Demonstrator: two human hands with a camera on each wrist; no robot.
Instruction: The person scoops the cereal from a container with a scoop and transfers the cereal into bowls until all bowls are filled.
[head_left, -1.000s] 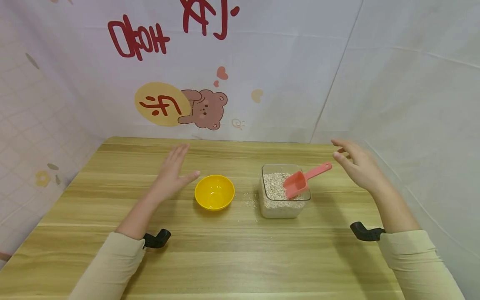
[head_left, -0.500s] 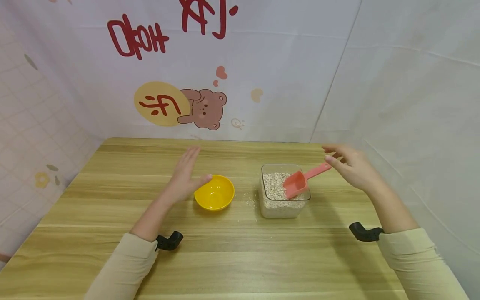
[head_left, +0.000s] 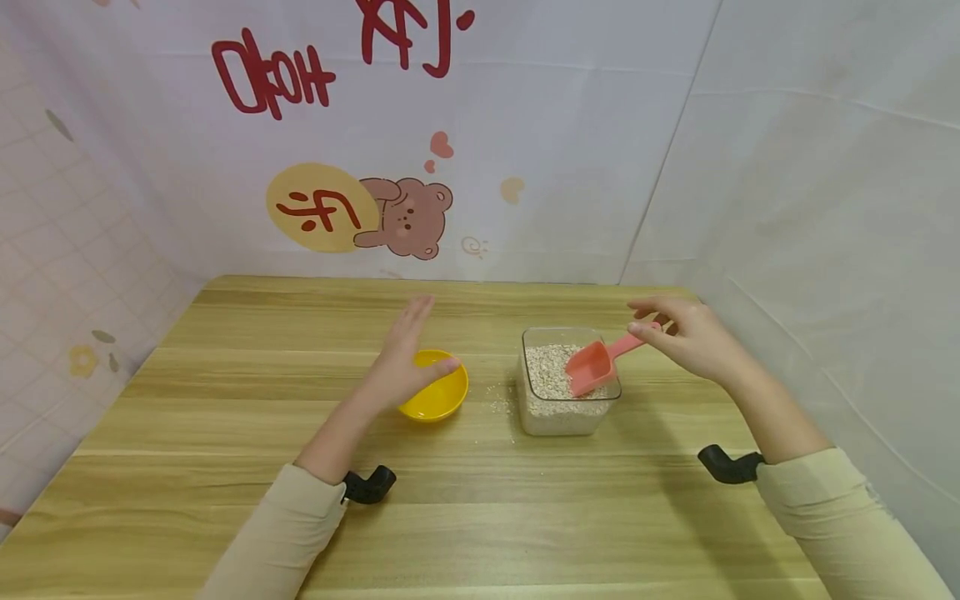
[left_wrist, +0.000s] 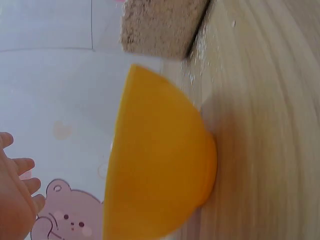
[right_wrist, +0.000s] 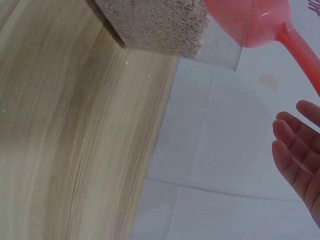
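Poking from the box [head_left: 561, 423], the scoop [head_left: 590, 368] points its handle [head_left: 626, 344] at the table's [head_left: 480, 525] back right corner, beside the nearer right hand's [head_left: 690, 340] loose fingers, while the left hand [head_left: 397, 367] hangs above the bowl [head_left: 441, 397], thumb wide.

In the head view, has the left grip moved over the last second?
Yes, rightward: judged against the printed bear, the left grip has shifted across the head view and now hides part of the yellow bowl.
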